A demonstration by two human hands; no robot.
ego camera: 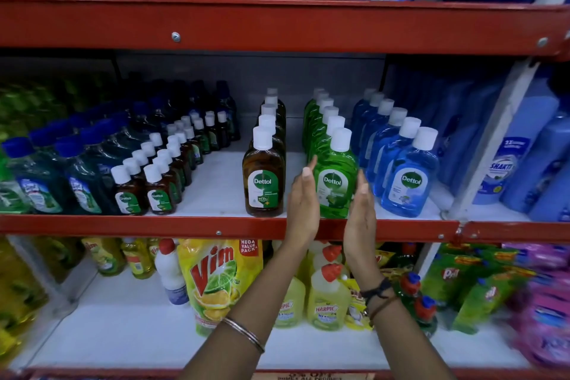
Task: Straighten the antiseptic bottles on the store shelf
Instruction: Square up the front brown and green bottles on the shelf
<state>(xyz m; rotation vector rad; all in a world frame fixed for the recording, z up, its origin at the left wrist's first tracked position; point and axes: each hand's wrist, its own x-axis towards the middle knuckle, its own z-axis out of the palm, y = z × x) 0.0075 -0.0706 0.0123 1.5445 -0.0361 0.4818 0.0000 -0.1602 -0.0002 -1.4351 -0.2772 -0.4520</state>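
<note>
Green front bottle (334, 185) stands upright at the red shelf (216, 227) edge, heading its row between the brown bottle (263, 177) and blue bottle (407, 182). We see our left hand (303, 203) and right hand (359, 213) flat, fingers straight, flanking it, apparently just touching its sides.

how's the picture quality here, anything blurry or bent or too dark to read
Head view: sharp in the centre, where the green bottle between the left hand and right hand shows a readable label; the pink packs at the right edge smear; the red shelf rail bows from the wide lens; the dark bottles at the back sit in shadow.
</note>
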